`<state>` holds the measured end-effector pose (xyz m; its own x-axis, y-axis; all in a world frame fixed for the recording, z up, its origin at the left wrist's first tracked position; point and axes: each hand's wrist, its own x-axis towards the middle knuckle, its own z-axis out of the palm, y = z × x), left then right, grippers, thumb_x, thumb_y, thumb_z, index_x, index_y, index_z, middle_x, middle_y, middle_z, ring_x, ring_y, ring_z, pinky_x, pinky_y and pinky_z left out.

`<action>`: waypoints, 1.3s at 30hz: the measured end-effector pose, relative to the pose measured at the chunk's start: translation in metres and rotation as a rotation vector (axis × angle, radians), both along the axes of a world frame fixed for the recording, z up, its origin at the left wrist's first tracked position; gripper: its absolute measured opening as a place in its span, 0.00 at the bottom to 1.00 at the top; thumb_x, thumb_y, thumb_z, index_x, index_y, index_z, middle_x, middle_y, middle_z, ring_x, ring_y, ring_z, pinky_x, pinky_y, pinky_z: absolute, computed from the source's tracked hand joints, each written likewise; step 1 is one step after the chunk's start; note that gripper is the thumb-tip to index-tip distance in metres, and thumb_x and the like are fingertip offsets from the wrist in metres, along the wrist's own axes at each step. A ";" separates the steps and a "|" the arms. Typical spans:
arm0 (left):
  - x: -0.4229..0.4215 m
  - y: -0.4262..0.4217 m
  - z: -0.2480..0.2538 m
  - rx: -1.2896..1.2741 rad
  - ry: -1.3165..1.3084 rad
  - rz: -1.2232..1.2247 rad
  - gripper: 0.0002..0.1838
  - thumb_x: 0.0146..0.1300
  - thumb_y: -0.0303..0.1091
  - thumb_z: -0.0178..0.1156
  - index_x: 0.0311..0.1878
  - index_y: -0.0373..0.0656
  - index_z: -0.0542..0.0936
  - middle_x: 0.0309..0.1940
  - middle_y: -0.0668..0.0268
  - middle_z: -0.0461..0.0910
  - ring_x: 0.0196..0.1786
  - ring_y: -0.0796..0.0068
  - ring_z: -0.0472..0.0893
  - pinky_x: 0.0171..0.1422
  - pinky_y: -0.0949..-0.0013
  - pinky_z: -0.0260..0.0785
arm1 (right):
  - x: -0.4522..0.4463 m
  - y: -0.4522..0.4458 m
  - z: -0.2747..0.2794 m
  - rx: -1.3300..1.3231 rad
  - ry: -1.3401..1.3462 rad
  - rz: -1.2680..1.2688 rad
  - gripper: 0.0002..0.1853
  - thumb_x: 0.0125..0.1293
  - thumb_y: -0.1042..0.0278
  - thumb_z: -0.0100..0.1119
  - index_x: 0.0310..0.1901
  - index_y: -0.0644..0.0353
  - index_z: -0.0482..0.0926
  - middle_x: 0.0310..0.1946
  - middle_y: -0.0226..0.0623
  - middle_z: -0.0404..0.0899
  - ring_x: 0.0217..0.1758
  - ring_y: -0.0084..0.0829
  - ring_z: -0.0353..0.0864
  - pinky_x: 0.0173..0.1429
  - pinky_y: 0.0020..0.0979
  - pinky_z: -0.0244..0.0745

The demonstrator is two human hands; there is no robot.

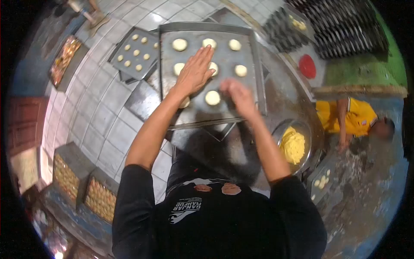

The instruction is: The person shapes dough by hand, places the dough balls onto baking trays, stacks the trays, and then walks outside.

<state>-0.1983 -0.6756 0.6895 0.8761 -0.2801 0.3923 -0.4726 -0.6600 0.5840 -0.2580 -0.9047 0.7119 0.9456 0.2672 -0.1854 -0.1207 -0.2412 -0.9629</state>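
Note:
In front of me is a large metal baking tray with several round, pale dough balls in rows. My left hand lies flat over the tray, fingers stretched out; its fingertips reach the top middle dough ball. Another dough ball shows partly from beneath that hand's thumb side. Motion smears my right hand, which hovers above the tray's right part, beside the front dough ball. Whether those fingers hold anything cannot be made out. Part of one more dough ball is hidden by my left forearm.
A bowl of yellow filling or dough stands near my right elbow. Left of my tray lies a smaller tray with dough balls. Stacked dark trays and a red dish are at back right. A person in yellow works at right.

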 end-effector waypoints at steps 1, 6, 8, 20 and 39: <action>0.009 -0.014 -0.014 0.066 0.006 -0.065 0.37 0.71 0.43 0.58 0.78 0.41 0.58 0.79 0.52 0.57 0.80 0.48 0.56 0.80 0.51 0.54 | -0.035 -0.009 0.001 0.041 0.103 0.025 0.22 0.80 0.55 0.51 0.62 0.63 0.78 0.53 0.31 0.83 0.58 0.26 0.78 0.66 0.31 0.72; 0.022 -0.045 -0.092 0.180 0.054 -0.113 0.41 0.61 0.37 0.68 0.74 0.33 0.62 0.76 0.43 0.59 0.78 0.45 0.59 0.82 0.51 0.51 | -0.169 -0.067 0.010 -0.354 0.077 0.029 0.19 0.75 0.58 0.59 0.62 0.57 0.79 0.52 0.35 0.86 0.55 0.28 0.83 0.62 0.32 0.76; 0.025 -0.043 -0.099 0.278 0.003 -0.129 0.41 0.68 0.47 0.61 0.76 0.34 0.59 0.78 0.45 0.55 0.80 0.47 0.56 0.82 0.49 0.48 | -0.200 -0.109 0.014 -0.311 0.018 0.005 0.21 0.73 0.58 0.61 0.62 0.58 0.79 0.51 0.37 0.86 0.54 0.30 0.83 0.62 0.33 0.76; -0.186 -0.113 0.043 0.048 0.069 -0.079 0.33 0.71 0.38 0.60 0.76 0.42 0.65 0.79 0.48 0.57 0.81 0.47 0.55 0.82 0.53 0.47 | -0.240 -0.380 0.025 -0.926 -0.339 -0.809 0.19 0.74 0.59 0.51 0.58 0.60 0.81 0.48 0.53 0.84 0.53 0.50 0.84 0.57 0.44 0.77; -0.258 0.038 0.011 -0.345 0.403 0.465 0.27 0.69 0.43 0.63 0.68 0.42 0.75 0.69 0.51 0.72 0.71 0.53 0.72 0.70 0.55 0.67 | -0.141 -0.146 0.009 0.217 -0.014 -0.441 0.20 0.64 0.72 0.69 0.57 0.64 0.75 0.39 0.34 0.85 0.41 0.24 0.82 0.46 0.25 0.77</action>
<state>-0.4560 -0.6374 0.7009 0.9707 0.2401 0.0110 0.1106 -0.4867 0.8665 -0.3987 -1.0508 0.7213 0.9794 -0.1282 -0.1561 -0.1527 0.0361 -0.9876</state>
